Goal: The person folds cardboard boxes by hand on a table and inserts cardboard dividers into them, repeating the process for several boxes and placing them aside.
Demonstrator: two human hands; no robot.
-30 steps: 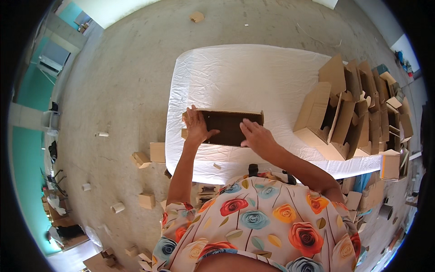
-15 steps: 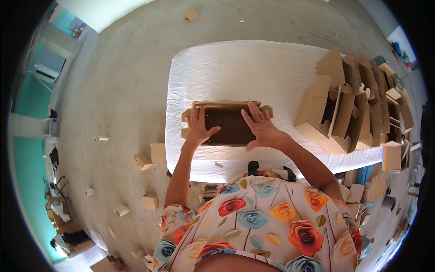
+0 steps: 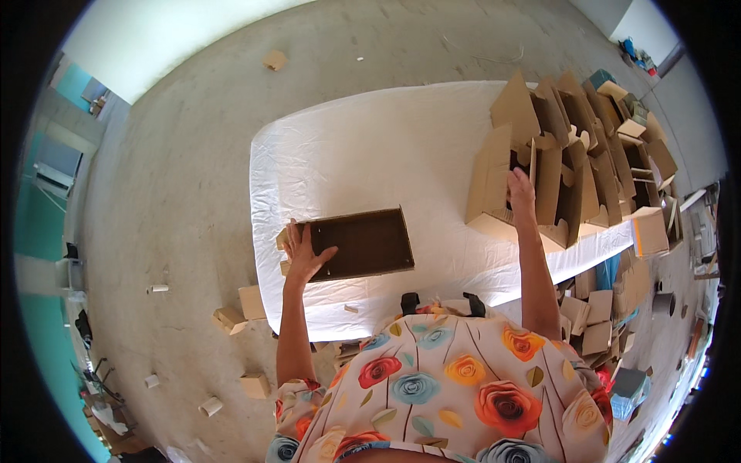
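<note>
A shallow open cardboard box [image 3: 363, 245], dark brown inside, lies on the white-covered table [image 3: 378, 154]. My left hand [image 3: 302, 256] rests at its left end, fingers spread along that end and thumb reaching over the inside. Small side flaps poke out to the left of that hand. On the right, my right arm is stretched toward a row of upright open cardboard boxes. There my right hand [image 3: 522, 193] is closed at the inner wall of the nearest tan cardboard box [image 3: 488, 181]; some of its fingertips are hidden by the box.
More open cardboard boxes [image 3: 610, 166] stand packed along the table's right side. Flattened cardboard pieces [image 3: 598, 309] are heaped below the right edge. On the concrete floor at left lie small cardboard boxes [image 3: 229, 319] and a short cardboard tube [image 3: 210, 406].
My right hand has left the shallow box and moved right to the row of boxes. The shallow box now sits angled, its right flaps no longer sticking out. My left hand stays at its left end.
</note>
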